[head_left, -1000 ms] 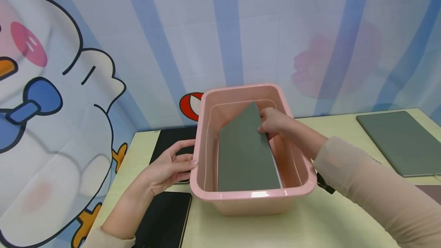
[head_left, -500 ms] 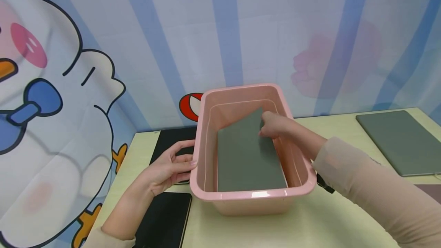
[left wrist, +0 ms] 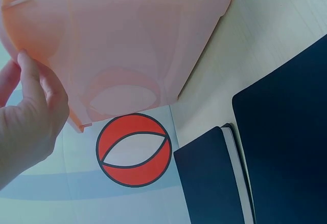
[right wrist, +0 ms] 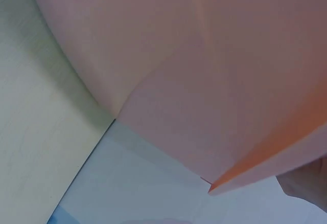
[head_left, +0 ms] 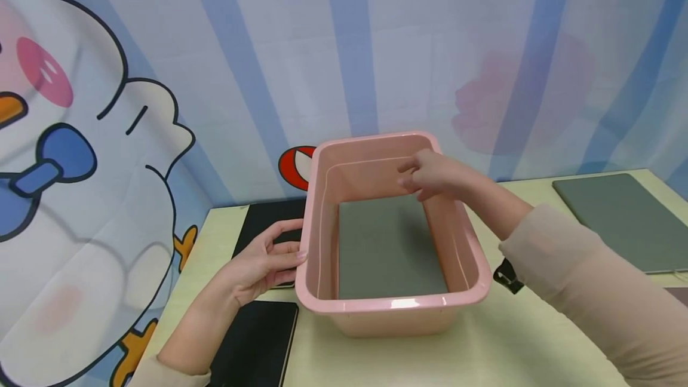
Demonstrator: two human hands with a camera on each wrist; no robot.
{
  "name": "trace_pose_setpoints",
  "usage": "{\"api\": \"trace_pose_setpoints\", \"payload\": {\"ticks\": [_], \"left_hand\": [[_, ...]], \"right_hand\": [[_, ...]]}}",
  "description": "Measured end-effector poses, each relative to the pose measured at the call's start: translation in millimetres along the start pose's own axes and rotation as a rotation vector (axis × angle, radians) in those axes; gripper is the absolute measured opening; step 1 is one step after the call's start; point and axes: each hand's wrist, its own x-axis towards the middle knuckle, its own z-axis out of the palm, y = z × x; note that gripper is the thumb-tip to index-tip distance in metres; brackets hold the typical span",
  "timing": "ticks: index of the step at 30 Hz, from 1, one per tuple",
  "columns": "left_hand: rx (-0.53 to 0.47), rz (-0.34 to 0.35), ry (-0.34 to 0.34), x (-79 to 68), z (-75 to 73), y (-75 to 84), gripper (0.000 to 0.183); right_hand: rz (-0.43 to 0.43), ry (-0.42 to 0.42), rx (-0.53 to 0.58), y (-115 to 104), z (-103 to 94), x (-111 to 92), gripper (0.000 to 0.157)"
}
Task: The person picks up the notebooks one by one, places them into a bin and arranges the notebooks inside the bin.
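Released by the right hand (head_left: 434, 176), whose loose fingers hang empty above, the green notebook (head_left: 388, 249) seems settled flat inside the pink bin (head_left: 371, 303), which the left hand (head_left: 263, 266) pinches at left.

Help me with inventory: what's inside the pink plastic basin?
A grey-green notebook lies in the pink plastic basin. The notebook covers anything beneath it; the near rim hides its near edge, the right hand part of the right inner wall.
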Motion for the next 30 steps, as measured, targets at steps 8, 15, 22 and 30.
{"api": "trace_pose_setpoints", "payload": {"ticks": [8, 15, 22, 30], "left_hand": [[0.002, 0.001, -0.002, 0.5, -1.0, -0.3, 0.064], [0.005, 0.005, -0.002, 0.2, -2.0, -0.5, 0.064], [0.003, 0.0, 0.003, -0.4, -2.4, -0.5, 0.064], [-0.003, 0.009, -0.006, -0.4, -1.9, -1.7, 0.064]], "right_hand": [[-0.037, -0.049, 0.105, -2.5, -8.3, -5.2, 0.047], [-0.053, -0.037, 0.158, -5.5, -13.9, -10.9, 0.045], [-0.063, -0.02, 0.194, -4.3, -19.7, -16.0, 0.044], [-0.066, -0.01, 0.197, -2.9, -27.8, -25.7, 0.046]]}}
